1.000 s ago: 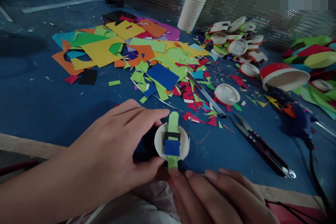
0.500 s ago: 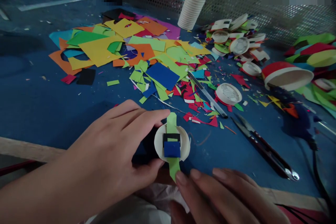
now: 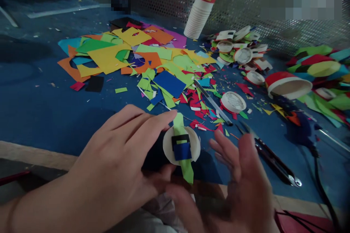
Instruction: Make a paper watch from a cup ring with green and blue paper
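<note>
A small round white paper piece (image 3: 167,145), like a cut cup base, is in my left hand (image 3: 115,160), gripped at its left side between thumb and fingers. A light green paper strip (image 3: 187,171) runs across it from top to bottom, its ends sticking out past the rim. Over the strip's middle lie a black paper piece (image 3: 181,138) and a dark blue paper square (image 3: 182,151). My right hand (image 3: 240,185) is just right of and below the piece, fingers spread and holding nothing. It stands apart from the strip's lower end.
Coloured paper sheets (image 3: 106,60) and scraps lie in a heap ahead. Thread snips (image 3: 276,160), a blue glue gun (image 3: 302,127), a pen (image 3: 213,102) and a cut cup base (image 3: 233,102) lie right. Behind stand stacked paper cups (image 3: 198,18) and a pile of cut cups (image 3: 243,55).
My right hand has let go of the green strip's lower end, moved up and right, and opened. That end now hangs slightly further right. My left hand keeps its hold.
</note>
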Available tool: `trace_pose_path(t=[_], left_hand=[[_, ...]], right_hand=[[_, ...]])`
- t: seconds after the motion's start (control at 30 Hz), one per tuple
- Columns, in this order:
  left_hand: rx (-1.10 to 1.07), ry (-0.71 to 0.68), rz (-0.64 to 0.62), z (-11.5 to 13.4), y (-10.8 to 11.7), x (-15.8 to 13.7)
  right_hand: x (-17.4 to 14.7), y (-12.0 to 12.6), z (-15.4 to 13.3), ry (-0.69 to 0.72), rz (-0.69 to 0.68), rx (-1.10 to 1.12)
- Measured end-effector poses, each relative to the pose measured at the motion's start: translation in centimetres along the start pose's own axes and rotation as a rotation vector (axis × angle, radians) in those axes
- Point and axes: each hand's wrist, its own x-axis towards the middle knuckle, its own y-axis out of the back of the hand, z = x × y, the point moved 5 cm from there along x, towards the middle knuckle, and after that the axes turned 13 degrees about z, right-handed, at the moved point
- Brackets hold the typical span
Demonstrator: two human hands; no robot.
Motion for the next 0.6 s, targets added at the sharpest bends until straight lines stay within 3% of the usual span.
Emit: trace_pose_path(t=[0.1, 0.3, 0.43, 0.6], left_hand=[[0.029, -0.035, 0.034, 0.3, 0.3, 0.0], [-0.023, -0.031, 0.121, 0.9, 0.0, -0.1], [0.043, -0.099, 0.214, 1.4, -0.1, -0.4], [0.123, -0.096, 0.231, 1.1, 0.1, -0.3]], right_hand=[[1.0, -1.3, -0.4, -0.055, -0.074, -0.001], [2.6, -2.8, -1.4, -0.21, -0.059, -0.076], [2.7, -3.2, -1.6, -0.192, -0.069, -0.08], [3.0, -2.4, -0.7, -0.136, -0.042, -0.056]])
